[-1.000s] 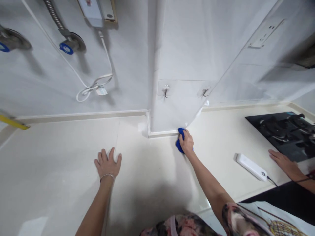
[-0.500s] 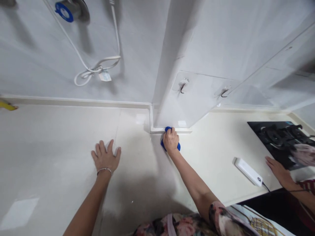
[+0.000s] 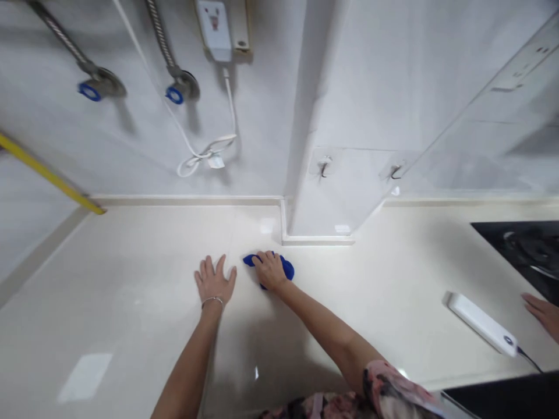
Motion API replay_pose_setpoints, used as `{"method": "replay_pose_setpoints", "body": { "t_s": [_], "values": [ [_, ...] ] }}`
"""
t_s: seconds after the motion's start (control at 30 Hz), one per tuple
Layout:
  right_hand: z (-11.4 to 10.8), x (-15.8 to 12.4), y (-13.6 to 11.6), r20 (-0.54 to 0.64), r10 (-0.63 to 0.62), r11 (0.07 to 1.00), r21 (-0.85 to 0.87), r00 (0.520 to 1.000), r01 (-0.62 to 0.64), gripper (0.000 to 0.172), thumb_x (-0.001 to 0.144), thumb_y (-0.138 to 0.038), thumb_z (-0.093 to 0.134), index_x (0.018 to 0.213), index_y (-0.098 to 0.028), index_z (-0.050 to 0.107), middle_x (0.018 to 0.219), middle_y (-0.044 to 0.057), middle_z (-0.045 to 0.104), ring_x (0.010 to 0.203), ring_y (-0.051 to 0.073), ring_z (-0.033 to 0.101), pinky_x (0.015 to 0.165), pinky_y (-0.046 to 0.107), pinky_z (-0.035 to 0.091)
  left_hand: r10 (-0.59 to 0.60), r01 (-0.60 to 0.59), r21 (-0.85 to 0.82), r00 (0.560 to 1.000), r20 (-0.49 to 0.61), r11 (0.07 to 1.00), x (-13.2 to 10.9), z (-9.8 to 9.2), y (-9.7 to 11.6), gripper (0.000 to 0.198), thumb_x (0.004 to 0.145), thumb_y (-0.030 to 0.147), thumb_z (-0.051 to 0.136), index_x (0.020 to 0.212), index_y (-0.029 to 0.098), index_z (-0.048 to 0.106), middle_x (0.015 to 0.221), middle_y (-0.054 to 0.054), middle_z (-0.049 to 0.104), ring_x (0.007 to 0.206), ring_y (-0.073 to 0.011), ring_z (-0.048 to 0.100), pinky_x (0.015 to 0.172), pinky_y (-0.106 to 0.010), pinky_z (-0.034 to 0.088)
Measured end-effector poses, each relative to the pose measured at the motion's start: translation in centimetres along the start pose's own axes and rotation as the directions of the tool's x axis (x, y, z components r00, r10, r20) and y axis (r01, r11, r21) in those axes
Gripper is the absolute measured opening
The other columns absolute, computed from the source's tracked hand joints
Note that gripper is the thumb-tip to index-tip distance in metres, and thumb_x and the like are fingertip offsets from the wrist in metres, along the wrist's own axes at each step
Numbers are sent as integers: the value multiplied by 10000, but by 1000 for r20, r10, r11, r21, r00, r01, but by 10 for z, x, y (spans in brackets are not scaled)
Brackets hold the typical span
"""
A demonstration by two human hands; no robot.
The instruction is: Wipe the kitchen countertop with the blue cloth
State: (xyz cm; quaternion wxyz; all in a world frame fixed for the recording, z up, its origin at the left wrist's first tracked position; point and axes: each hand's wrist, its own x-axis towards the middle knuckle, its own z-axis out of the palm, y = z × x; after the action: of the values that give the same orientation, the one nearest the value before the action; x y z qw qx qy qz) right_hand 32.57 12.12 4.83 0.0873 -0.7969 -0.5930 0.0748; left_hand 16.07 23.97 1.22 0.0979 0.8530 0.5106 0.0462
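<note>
A bunched blue cloth (image 3: 287, 268) lies under my right hand (image 3: 269, 271), whose fingers curl over it and press it to the pale countertop (image 3: 144, 279). It sits just in front of and left of the corner where the wall juts out. To the left, my left hand (image 3: 215, 279) rests palm down on the counter with its fingers spread, a bracelet on the wrist. It holds nothing. A narrow gap separates it from the cloth.
Right of my arm lies a white device (image 3: 483, 325) with a cable. Another person's hand (image 3: 544, 314) is near the black stove (image 3: 524, 250). A yellow pipe (image 3: 52, 179) meets the back left corner. A white cord (image 3: 196, 160), valves (image 3: 177, 93) and hooks (image 3: 324, 167) are on the wall.
My right hand has drawn the blue cloth away from the jutting wall's base, to the left and closer to my left hand. The camera view has turned left, showing more pipe and valves.
</note>
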Motion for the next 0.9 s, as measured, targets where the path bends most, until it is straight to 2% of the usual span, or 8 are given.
{"method": "replay_pose_setpoints", "body": {
  "t_s": [0.1,0.2,0.3,0.47,0.63,0.73,0.8,0.9],
  "values": [
    [-17,-22,15,-4,39,982,186,999,-37,366,1042,-251,528,1388,-241,651,1381,100,690,1192,263,624,1011,402,522,-11,11,-10,1000,18,1000,0,-3,1,725,1018,583,392,1641,219,465,1791,-167,224,1661,-362,148,1333,-593,118],
    [-41,-60,50,-135,118,941,331,984,-68,435,1087,-309,424,1473,-231,610,1419,100,686,1250,241,633,1064,375,520,-12,12,-32,1000,12,999,-1,-3,1,736,1014,596,385,1640,219,463,1796,-162,207,1665,-365,127,1334,-598,98],
    [-50,-103,78,-200,191,953,273,961,-132,522,1118,-407,346,1575,-239,533,1559,119,590,1408,270,544,1167,450,458,-6,7,-61,1000,16,998,-1,-4,3,751,1014,610,368,1640,206,461,1798,-173,189,1667,-368,110,1337,-594,76],
    [-10,-151,89,-99,295,952,-49,950,-301,667,1074,-472,459,1688,-226,365,1747,144,327,1631,381,210,1273,665,228,-11,14,-72,999,41,997,-4,-9,7,751,1017,606,361,1648,206,446,1807,-160,159,1669,-365,92,1338,-596,68],
    [22,-175,82,-77,166,982,-81,983,-172,678,1072,-448,476,1687,-183,370,1770,131,271,1650,359,171,1321,572,187,0,2,-56,1000,23,998,-4,-9,5,762,1020,620,344,1648,201,444,1798,-188,174,1668,-371,99,1337,-590,70],
    [25,-190,102,-91,144,984,-89,985,-152,645,1067,-440,475,1666,-210,416,1758,100,315,1644,329,209,1325,554,190,0,1,-53,1000,26,999,-2,-8,4,771,1020,623,330,1646,188,447,1791,-206,185,1665,-384,108,1333,-601,79],
    [23,-198,129,-137,290,946,-108,947,-305,627,1068,-416,448,1649,-182,444,1737,122,357,1630,336,249,1307,564,228,5,-4,-51,1000,21,999,-1,-7,3,774,1020,620,319,1645,181,450,1789,-202,197,1663,-383,114,1332,-606,84],
    [11,-194,171,-236,571,788,-113,787,-606,653,1064,-415,413,1628,-88,454,1698,209,397,1581,396,323,1228,586,339,15,-15,-48,1000,5,999,0,-5,2,767,1020,620,312,1637,190,463,1786,-202,208,1661,-385,123,1327,-616,95]
  ]
}}
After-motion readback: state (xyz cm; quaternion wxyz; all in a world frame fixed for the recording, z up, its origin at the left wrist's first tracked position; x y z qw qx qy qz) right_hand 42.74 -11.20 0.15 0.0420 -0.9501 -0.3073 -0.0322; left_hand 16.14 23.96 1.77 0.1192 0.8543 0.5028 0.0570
